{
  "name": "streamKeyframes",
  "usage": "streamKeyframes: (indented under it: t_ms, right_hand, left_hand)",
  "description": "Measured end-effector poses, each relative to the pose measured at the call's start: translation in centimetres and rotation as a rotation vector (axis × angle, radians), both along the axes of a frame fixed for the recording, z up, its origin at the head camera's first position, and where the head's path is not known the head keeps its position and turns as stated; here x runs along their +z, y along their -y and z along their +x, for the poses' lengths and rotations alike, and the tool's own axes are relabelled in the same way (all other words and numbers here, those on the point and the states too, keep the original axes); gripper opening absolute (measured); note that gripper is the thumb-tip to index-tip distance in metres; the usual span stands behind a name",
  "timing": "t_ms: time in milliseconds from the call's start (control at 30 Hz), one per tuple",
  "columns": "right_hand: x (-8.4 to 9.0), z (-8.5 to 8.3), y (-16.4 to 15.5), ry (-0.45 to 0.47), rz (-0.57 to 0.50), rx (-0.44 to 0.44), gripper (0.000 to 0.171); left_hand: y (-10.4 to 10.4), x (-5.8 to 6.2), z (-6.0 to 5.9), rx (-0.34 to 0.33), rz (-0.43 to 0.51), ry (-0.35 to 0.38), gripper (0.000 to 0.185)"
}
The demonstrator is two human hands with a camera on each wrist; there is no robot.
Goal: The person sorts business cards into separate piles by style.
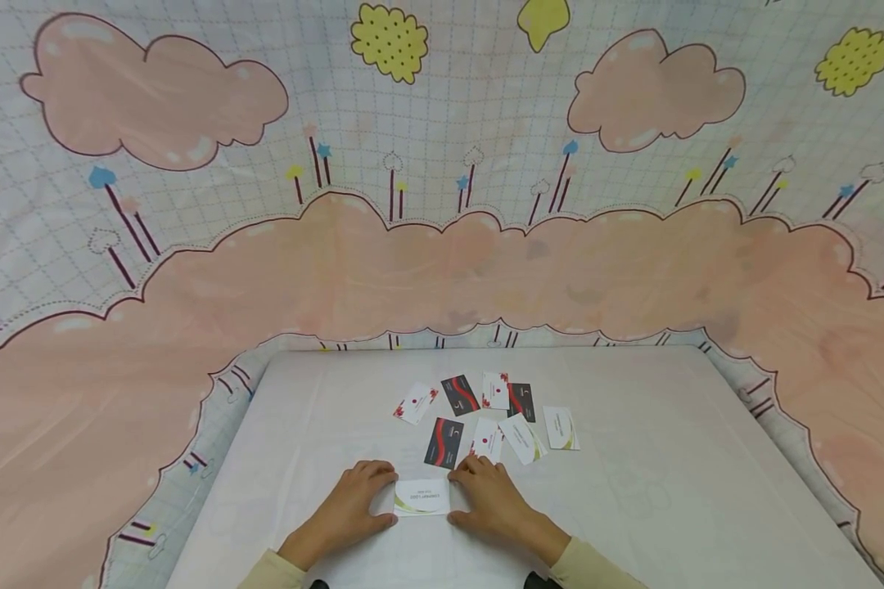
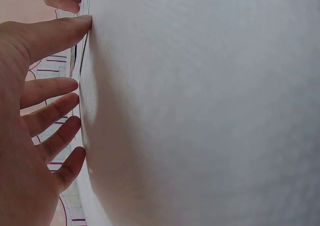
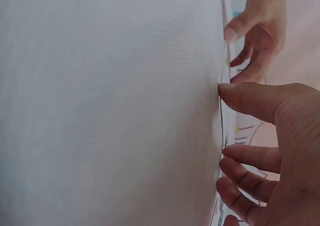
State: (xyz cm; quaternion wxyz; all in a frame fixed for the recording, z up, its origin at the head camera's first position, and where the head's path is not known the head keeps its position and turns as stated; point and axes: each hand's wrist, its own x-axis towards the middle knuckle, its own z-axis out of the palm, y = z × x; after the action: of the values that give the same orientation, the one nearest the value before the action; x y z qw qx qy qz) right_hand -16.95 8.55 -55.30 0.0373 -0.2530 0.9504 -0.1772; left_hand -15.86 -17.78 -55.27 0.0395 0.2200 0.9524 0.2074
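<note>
Overall, a pale cloth backdrop printed with peach clouds (image 1: 516,270) rises behind the far edge of a wide white table (image 1: 678,491) and hangs past both its sides. Over the table's near part, slightly left of its middle, come a bare left hand (image 1: 349,503) and a bare right hand (image 1: 499,501), out of beige sleeves (image 1: 593,564). Both hands are spread, thumbs well apart from the loosely bent fingers, tips at the table's surface. Between them a white rectangular card with a green curve (image 1: 421,496) lies flat on the table; whether the fingertips touch its short ends, I cannot tell.

Farther up the table, toward its far edge, lie other loose cards: three black cards with a red wave (image 1: 444,442), three white cards with red corners (image 1: 416,402) and two more white cards with green curves (image 1: 561,428). Some overlap. On the table just beyond the right hand, its fingers crowd the near edge of one red-cornered card, partly blocking it from the head view.
</note>
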Motion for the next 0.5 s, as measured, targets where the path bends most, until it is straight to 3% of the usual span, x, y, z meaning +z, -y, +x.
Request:
streamKeyframes:
  t_ms: [233,500]
  right_hand:
    - [0.5,0.1,-0.5,-0.053,-0.016,0.005,0.054]
    - [1.8,-0.2,-1.6,-0.052,-0.11,-0.041,0.053]
  left_hand:
    - [0.0,0.0,0.1,0.015,0.017,-0.007,0.059]
    - [-0.2,1.1,0.1,0.035,0.076,-0.09,0.054]
